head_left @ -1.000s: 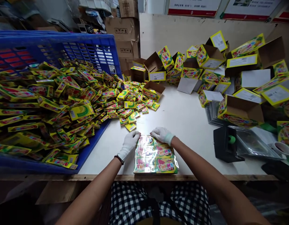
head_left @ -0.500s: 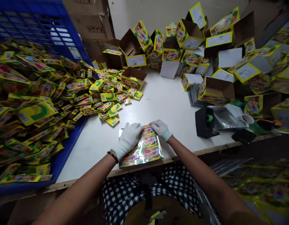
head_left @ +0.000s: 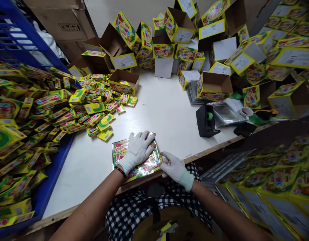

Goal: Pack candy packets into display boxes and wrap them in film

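Note:
A flat clear plastic tray (head_left: 119, 147) of small yellow, red and green packs lies near the table's front edge, its shiny surface catching the light. My white-gloved left hand (head_left: 138, 149) rests flat across it, fingers spread toward its far right corner. At the tray's near right side is my right hand (head_left: 173, 166), also gloved, with its fingers curled at the edge. Part of that grip is hidden under the hand. Loose packs (head_left: 94, 117) are heaped to the left, spilling from a blue crate (head_left: 58, 177).
Open yellow display boxes (head_left: 214, 85) crowd the back and right. A black tape dispenser (head_left: 206, 122), clear plastic trays (head_left: 226, 113) and a tape roll (head_left: 246, 111) lie to the right. Below the table's right edge stand more filled yellow boxes (head_left: 277, 180).
My right hand has moved from the tray's far edge to its near right side. My left hand has flattened out over the top. The view has swung to the right.

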Demonstrator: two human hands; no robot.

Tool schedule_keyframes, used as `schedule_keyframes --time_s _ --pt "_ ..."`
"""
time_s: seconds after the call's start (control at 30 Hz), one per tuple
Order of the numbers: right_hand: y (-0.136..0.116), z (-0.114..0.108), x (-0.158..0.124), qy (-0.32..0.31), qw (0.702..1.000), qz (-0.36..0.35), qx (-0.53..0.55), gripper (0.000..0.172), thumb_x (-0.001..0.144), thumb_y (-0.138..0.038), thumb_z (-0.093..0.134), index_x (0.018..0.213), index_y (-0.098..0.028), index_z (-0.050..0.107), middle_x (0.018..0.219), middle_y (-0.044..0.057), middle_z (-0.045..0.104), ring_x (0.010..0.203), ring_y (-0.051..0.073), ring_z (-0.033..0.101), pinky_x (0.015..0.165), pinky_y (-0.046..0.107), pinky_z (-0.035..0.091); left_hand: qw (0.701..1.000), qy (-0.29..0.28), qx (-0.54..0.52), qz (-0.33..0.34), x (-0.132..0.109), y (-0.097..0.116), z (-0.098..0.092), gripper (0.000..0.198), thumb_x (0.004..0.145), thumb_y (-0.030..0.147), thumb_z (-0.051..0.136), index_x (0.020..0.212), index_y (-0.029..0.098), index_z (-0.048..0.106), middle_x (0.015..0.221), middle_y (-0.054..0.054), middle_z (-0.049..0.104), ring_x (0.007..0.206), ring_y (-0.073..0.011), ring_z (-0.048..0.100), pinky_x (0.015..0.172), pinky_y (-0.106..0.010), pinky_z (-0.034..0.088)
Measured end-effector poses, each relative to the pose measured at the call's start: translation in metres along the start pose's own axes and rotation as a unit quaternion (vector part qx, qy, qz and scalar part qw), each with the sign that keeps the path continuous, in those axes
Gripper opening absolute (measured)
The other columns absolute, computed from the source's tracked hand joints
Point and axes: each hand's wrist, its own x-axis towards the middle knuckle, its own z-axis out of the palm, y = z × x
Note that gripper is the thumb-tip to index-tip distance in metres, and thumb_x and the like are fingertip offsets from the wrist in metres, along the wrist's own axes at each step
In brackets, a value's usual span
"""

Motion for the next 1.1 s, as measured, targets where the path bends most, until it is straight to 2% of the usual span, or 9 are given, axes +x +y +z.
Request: schedule_keyframes --time_s 0.1,0.3,0.43,0.6,0.7,0.83,0.9,1.0,1.1 --pt "0.001 0.001 -0.005 0.008 0.991 0.029 0.129 0.054 0.074 -0.027 0.057 0.126 -0.018 0.05 0.068 -0.007 0.056 0.044 0.011 0.057 0.046 0.022 0.044 1.0 0.001 -0.002 0.005 0.001 -0.001 0.001 0.045 0.099 0.044 0.034 0.139 0.027 0.045 0.128 -0.012 0.056 0.105 -0.0303 0.054 0.085 -0.047 0.037" --pt "0.014 0.005 -0.004 0.121 0.958 -0.016 0.259 0.043 0.068 -0.03 0.062 0.108 -0.019 0.053 0.083 -0.004 0.053 0.051 0.006 0.053 0.05 0.022 0.044 1.0 0.005 -0.017 0.01 0.004 -0.001 0.003 0.044 0.098 0.045 0.037 0.136 0.029 0.049 0.136 -0.011 0.051 0.11 -0.0304 0.052 0.085 -0.046 0.038" --pt "0.011 0.007 0.004 0.086 0.978 0.031 0.186 0.036 0.074 -0.04 0.061 0.102 -0.016 0.059 0.077 -0.002 0.06 0.057 0.01 0.053 0.057 0.024 0.045 1.0 -0.001 -0.019 0.004 0.004 0.0 0.005 0.046 0.097 0.048 0.038 0.136 0.028 0.05 0.138 -0.012 0.051 0.11 -0.0312 0.053 0.086 -0.047 0.039" --pt "-0.003 0.003 0.014 0.094 0.994 0.042 0.048 0.029 0.062 -0.02 0.068 0.09 -0.018 0.06 0.071 -0.005 0.06 0.062 0.009 0.054 0.062 0.022 0.044 0.999 0.004 -0.04 -0.006 0.003 -0.002 0.01 0.049 0.098 0.045 0.036 0.143 0.026 0.044 0.141 -0.013 0.05 0.121 -0.0317 0.049 0.096 -0.048 0.037" --pt "-0.004 -0.003 0.019 0.03 0.991 0.071 0.106 0.03 0.061 -0.018 0.065 0.089 -0.019 0.055 0.064 -0.008 0.057 0.053 0.009 0.054 0.051 0.02 0.041 0.999 -0.004 -0.042 -0.002 0.005 -0.001 0.01 0.048 0.099 0.043 0.035 0.142 0.025 0.046 0.142 -0.013 0.05 0.125 -0.0319 0.046 0.099 -0.048 0.036" --pt "0.012 -0.006 0.021 -0.054 0.951 0.097 0.29 0.033 0.06 -0.022 0.064 0.09 -0.019 0.051 0.056 -0.01 0.056 0.038 0.007 0.048 0.039 0.018 0.034 0.999 -0.026 -0.023 -0.002 0.009 0.002 0.007 0.049 0.098 0.045 0.034 0.141 0.025 0.048 0.144 -0.014 0.048 0.126 -0.0338 0.046 0.098 -0.05 0.035" --pt "0.022 -0.005 0.017 -0.06 0.932 0.09 0.345 0.036 0.061 -0.027 0.066 0.093 -0.018 0.051 0.055 -0.01 0.055 0.036 0.006 0.045 0.036 0.018 0.033 0.999 -0.035 -0.018 -0.001 0.01 0.003 0.006 0.05 0.098 0.047 0.034 0.141 0.026 0.048 0.144 -0.015 0.047 0.125 -0.0353 0.045 0.097 -0.053 0.035" --pt "0.028 -0.005 0.007 -0.044 0.921 0.091 0.377 0.044 0.063 -0.034 0.072 0.099 -0.018 0.051 0.061 -0.008 0.059 0.042 0.007 0.049 0.038 0.017 0.038 0.999 -0.043 -0.018 0.003 0.011 0.004 0.006 0.054 0.096 0.053 0.036 0.142 0.027 0.047 0.144 -0.016 0.046 0.124 -0.0364 0.045 0.097 -0.054 0.034" --pt "0.023 -0.008 0.002 -0.053 0.926 0.1 0.36 0.035 0.069 -0.041 0.07 0.088 -0.017 0.054 0.059 -0.006 0.058 0.043 0.006 0.05 0.04 0.017 0.041 0.999 -0.049 -0.019 0.003 0.01 0.003 0.007 0.056 0.095 0.056 0.036 0.143 0.027 0.046 0.144 -0.016 0.045 0.125 -0.0361 0.044 0.097 -0.053 0.034"
